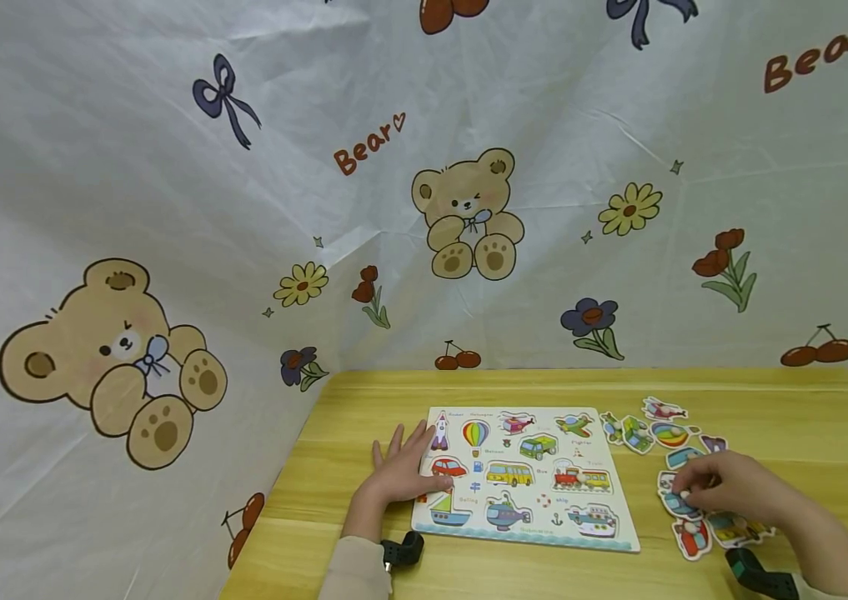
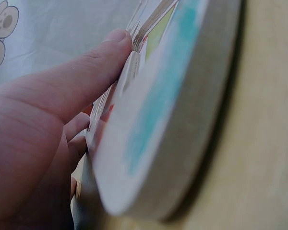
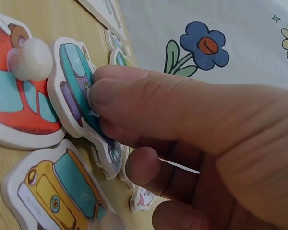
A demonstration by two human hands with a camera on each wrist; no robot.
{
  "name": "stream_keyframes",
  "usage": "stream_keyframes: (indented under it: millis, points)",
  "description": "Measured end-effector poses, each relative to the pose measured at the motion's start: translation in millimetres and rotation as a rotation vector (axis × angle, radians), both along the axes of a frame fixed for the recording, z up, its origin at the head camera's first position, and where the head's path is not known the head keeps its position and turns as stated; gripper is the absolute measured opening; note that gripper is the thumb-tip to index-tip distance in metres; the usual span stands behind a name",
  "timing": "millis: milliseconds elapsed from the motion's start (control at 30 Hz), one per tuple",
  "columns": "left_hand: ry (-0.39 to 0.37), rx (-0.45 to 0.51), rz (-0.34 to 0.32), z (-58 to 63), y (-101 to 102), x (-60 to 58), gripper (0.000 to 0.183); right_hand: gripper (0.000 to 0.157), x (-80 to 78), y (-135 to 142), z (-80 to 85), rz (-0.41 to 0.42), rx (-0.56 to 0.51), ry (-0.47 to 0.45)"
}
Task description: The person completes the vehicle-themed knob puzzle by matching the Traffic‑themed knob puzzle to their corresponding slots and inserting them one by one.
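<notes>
A white puzzle board (image 1: 472, 504) printed with vehicles lies flat on the table. My left hand (image 1: 396, 471) rests on its left edge with fingers spread. In the left wrist view, the thumb (image 2: 93, 72) lies over the board's top face. To the right of the board, my right hand (image 1: 739, 492) is above a cluster of loose knobbed pieces. Its thumb and index finger pinch the knob of a teal-and-purple puzzle piece (image 3: 73, 84), which is tilted against its neighbours. The knob is mostly hidden by the fingertips.
Beside the held piece lie a red car piece (image 3: 19, 112) and a yellow bus piece (image 3: 62, 191). Farther back are a helicopter piece (image 1: 664, 409), a balloon piece (image 1: 669, 434) and several others. A bear-printed cloth (image 1: 544, 317) hangs behind the wooden table (image 1: 806, 425).
</notes>
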State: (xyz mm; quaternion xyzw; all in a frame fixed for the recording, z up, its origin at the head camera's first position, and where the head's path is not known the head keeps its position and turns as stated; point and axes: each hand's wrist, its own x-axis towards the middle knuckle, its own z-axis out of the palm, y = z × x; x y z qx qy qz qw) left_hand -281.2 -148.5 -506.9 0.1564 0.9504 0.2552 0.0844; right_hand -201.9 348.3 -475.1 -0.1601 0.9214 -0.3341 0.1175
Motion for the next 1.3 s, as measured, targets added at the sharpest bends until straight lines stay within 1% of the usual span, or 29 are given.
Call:
stream_keyframes:
  millis: [133, 333, 433, 567, 733, 867, 1033, 1300]
  points:
    - [0.001, 0.0, -0.002, -0.2, 0, 0.2, 0.1, 0.01, 0.4, -2, 1.6, -0.015, 0.016, 0.01]
    - [0.004, -0.001, -0.002, -1.2, -1, -0.1, 0.1, 0.011, 0.1, -7, 6.0, -0.02, 0.011, 0.025]
    - [0.003, 0.001, -0.001, -1.3, -1, -0.2, 0.1, 0.011, -0.1, -12, 8.1, -0.04, 0.008, 0.02]
    - [-0.001, -0.001, -0.002, -0.9, -1, 0.1, 0.1, 0.011, -0.2, -17, 11.1, -0.045, 0.01, 0.032]
    - [0.0, -0.011, -0.002, -0.3, -1, 0.5, 0.1, 0.01, 0.8, -24, 11.8, -0.028, 0.0, 0.076]
    - [0.001, -0.015, 0.0, -0.1, 0, 0.4, 0.1, 0.01, 0.6, -30, 11.6, -0.042, 0.006, 0.099]
    - [0.0, -0.012, -0.007, 0.0, 0, 0.1, 0.099, 0.008, 0.3, -41, 13.5, -0.06, 0.022, 0.148]
    - [0.0, -0.012, -0.012, -0.1, -1, -1.2, 0.099, 0.004, -1.0, -64, 13.9, -0.071, -0.008, 0.162]
